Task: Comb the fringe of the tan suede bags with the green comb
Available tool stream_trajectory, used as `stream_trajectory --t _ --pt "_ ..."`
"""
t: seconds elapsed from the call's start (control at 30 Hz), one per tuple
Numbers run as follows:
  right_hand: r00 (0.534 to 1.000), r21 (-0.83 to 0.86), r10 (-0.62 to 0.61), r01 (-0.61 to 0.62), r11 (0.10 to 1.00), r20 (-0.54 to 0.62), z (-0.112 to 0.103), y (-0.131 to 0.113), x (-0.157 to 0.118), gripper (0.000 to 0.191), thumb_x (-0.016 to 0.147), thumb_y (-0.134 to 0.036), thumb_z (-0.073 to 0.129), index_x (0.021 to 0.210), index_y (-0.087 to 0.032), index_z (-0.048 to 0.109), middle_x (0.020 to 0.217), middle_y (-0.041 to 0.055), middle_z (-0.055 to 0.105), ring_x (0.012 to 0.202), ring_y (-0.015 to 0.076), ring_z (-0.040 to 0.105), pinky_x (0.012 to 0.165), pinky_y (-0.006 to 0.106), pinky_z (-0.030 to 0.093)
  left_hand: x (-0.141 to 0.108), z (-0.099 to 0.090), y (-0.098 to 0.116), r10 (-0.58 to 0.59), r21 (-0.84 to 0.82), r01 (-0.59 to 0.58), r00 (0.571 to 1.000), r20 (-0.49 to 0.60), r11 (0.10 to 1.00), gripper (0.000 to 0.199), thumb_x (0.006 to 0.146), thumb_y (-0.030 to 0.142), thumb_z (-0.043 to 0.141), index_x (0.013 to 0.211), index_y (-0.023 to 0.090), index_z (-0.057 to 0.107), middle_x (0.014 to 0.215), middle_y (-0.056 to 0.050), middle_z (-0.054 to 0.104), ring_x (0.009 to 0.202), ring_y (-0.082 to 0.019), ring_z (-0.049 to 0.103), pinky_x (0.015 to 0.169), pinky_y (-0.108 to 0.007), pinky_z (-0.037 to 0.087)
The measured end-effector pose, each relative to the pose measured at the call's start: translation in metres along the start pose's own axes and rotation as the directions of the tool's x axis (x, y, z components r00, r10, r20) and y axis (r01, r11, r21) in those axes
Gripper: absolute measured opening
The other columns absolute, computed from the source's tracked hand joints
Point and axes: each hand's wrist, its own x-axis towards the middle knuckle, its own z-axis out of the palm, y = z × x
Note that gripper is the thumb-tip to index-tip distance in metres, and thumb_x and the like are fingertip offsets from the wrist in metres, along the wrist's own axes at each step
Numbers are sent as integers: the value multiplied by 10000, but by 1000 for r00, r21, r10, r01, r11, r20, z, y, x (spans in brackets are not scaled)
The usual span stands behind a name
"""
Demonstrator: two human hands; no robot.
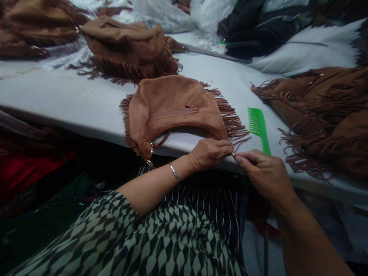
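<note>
A brown suede-like handbag (178, 94) with fringed sides lies at the table's front edge, its curved opening towards me. A zip with a small pull runs across its face, and gold-coloured rings show at its left end. My left hand (211, 153) is closed on the bag's right end. Right beside it, my right hand (260, 168) pinches a small metallic piece at that same corner; most of the piece is hidden by the fingers. A green comb (260, 128) lies on the table just beyond my right hand.
Another fringed brown bag (123, 42) stands behind, with more at the far left. A pile of brown fringed bags (330, 111) covers the right side. Dark items (253, 34) and clear plastic wrapping (161, 15) lie at the back of the white table (57, 96).
</note>
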Motion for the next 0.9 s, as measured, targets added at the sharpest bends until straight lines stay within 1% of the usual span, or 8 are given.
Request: stream_trajectory --t 0.2,0.33,0.43,0.53,0.6,0.7,0.8,0.9 --pt "994 -49 -67 71 996 86 -2 4 3 203 821 -305 531 731 -206 685 743 35 672 686 176 616 628 293 438 1 -3 -2 36 43 -38 998 55 998 291 935 253 392 1098 198 626 1153 -45 658 967 -146 642 737 -219 470" --pt "985 -154 -137 152 976 104 -2 6 6 200 818 -297 514 691 -210 641 724 37 644 679 174 598 617 291 417 2 -3 -2 50 56 -55 995 87 997 291 924 244 407 1105 186 628 1165 -54 653 985 -156 635 750 -225 467" --pt "980 -203 -166 185 961 108 3 7 8 184 806 -279 504 661 -209 593 687 34 608 638 165 565 591 284 397 1 -2 -4 42 31 -44 996 72 999 291 930 249 400 1101 191 628 1164 -51 651 977 -146 633 752 -220 458" --pt "984 -167 -152 166 972 93 7 8 10 166 789 -256 503 637 -208 548 661 29 582 614 156 543 572 274 393 -1 0 -5 33 -33 -32 999 34 999 291 942 282 392 1087 195 629 1146 -48 653 971 -141 632 745 -220 454" --pt "989 -111 -129 136 984 70 8 7 10 152 793 -254 509 660 -206 567 671 28 593 625 157 552 585 273 409 -1 0 -5 26 -88 -23 999 24 996 286 946 294 391 1074 197 628 1140 -46 652 969 -139 631 752 -220 453" --pt "996 -61 -78 76 995 -39 6 5 9 144 814 -282 531 724 -209 616 724 32 633 671 171 581 644 295 445 0 -1 -6 -17 -187 23 999 35 982 287 950 308 384 1048 195 629 1136 -48 644 968 -137 626 775 -223 455" --pt "991 -31 -61 58 998 -120 4 1 5 148 835 -303 538 813 -216 656 792 39 663 739 186 608 715 325 471 5 -3 -7 -57 -327 72 997 54 942 288 949 322 386 1019 178 626 1094 -61 636 976 -132 608 806 -220 452" --pt "991 23 -50 54 998 -120 7 -2 6 195 835 -334 563 938 -216 680 880 49 682 805 198 627 729 333 488 11 -9 -11 -72 -461 105 993 89 881 275 940 326 409 969 156 623 986 -55 627 934 -129 586 805 -215 440"
